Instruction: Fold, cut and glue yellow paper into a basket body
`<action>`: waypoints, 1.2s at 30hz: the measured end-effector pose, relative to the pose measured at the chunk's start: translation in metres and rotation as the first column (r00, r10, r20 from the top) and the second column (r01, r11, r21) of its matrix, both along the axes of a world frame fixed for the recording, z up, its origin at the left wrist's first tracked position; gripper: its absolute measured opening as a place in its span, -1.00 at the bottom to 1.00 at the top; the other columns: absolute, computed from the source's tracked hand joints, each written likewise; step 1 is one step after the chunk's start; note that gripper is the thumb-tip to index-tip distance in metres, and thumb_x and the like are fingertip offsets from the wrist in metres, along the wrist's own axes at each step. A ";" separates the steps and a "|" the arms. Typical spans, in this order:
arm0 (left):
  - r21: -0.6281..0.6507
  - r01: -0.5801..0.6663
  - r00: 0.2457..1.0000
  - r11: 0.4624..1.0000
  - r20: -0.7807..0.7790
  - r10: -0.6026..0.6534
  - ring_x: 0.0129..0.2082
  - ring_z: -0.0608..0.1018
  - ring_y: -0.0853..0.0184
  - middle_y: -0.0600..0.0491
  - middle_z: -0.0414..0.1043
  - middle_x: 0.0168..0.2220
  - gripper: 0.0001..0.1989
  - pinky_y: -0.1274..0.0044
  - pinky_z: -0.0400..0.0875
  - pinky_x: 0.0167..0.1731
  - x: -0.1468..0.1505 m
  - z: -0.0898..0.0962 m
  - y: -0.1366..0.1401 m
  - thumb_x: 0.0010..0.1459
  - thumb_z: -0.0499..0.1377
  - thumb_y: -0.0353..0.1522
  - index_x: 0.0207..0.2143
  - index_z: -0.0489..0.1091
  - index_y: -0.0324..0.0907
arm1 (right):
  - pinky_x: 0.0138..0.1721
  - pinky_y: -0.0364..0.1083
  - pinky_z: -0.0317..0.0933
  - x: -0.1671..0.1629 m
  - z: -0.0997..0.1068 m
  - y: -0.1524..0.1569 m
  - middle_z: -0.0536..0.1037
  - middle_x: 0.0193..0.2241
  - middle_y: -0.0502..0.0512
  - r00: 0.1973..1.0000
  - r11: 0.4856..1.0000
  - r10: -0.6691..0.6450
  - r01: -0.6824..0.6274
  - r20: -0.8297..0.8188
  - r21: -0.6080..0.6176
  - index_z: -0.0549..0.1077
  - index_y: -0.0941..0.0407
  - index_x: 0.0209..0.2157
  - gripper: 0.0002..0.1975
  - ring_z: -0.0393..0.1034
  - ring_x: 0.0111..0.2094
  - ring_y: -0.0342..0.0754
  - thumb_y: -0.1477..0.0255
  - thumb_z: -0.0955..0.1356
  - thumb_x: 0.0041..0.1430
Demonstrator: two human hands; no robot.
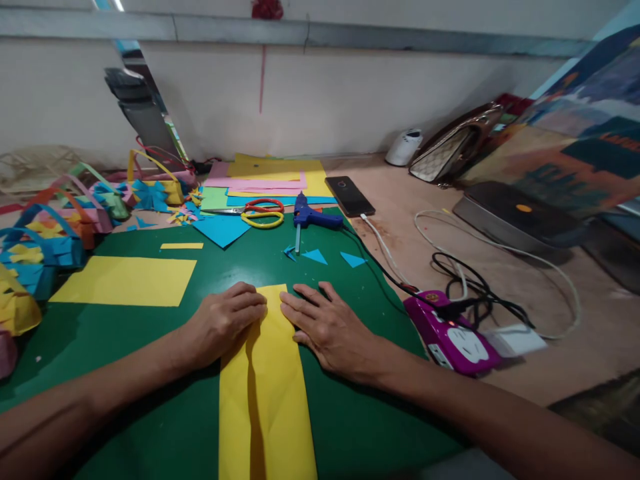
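I sit at a brown table (393,197) with a green mat (140,340) spread over my side of it. Lengthwise before me on the mat lies a long yellow paper (283,413); to its left rest a yellow sheet (130,281) and a narrow yellow strip (182,246). Farther off I have a blue glue gun (323,217), with small blue triangles (316,257) near it. Paper baskets (70,243) crowd the table on my left. To my right, it bears a phone (350,196), a purple power strip (453,333), tangled cables (480,293) and a handbag (443,153).
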State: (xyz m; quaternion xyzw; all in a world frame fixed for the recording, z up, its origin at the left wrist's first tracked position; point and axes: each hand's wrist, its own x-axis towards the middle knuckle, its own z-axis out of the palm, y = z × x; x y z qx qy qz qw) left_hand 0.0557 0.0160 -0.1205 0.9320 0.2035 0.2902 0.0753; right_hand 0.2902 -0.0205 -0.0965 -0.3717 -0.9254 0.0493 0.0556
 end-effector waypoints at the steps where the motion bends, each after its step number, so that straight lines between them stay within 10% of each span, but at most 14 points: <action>1: 0.002 -0.005 1.000 1.000 -0.004 0.005 -0.17 0.46 0.22 -0.12 0.50 -0.21 -0.77 0.44 0.47 -0.31 0.000 0.000 0.000 0.30 -0.04 -0.46 -0.21 0.42 -0.28 | 0.05 0.27 0.00 0.001 0.000 -0.003 0.34 0.13 0.24 1.000 1.000 0.017 -0.017 -0.005 -0.007 0.31 0.19 0.08 -0.64 0.09 0.16 0.16 0.41 0.20 0.29; 17: -0.148 0.022 0.999 0.989 -0.038 -0.028 -0.26 0.45 0.29 -0.06 0.49 -0.23 -0.78 0.48 0.38 -0.32 0.004 0.009 0.011 0.25 0.02 -0.50 -0.27 0.47 -0.19 | 0.11 0.23 -0.13 0.011 0.002 -0.032 0.45 -0.01 0.24 0.982 0.999 0.042 -0.046 -0.186 -0.018 0.37 0.19 -0.02 -0.72 0.19 0.10 0.11 0.46 0.22 0.26; 36: -0.369 0.043 0.995 0.929 -0.068 -0.073 -0.19 0.46 0.30 -0.01 0.45 -0.19 -0.82 0.48 0.39 -0.26 0.010 0.020 0.009 0.13 0.09 -0.56 -0.37 0.45 -0.18 | -0.16 -0.01 -0.10 -0.018 0.011 -0.010 0.39 -0.44 -0.03 0.920 0.928 -0.330 0.276 -0.212 -0.250 0.40 0.15 -0.56 -0.80 0.21 -0.27 -0.09 0.58 0.33 0.13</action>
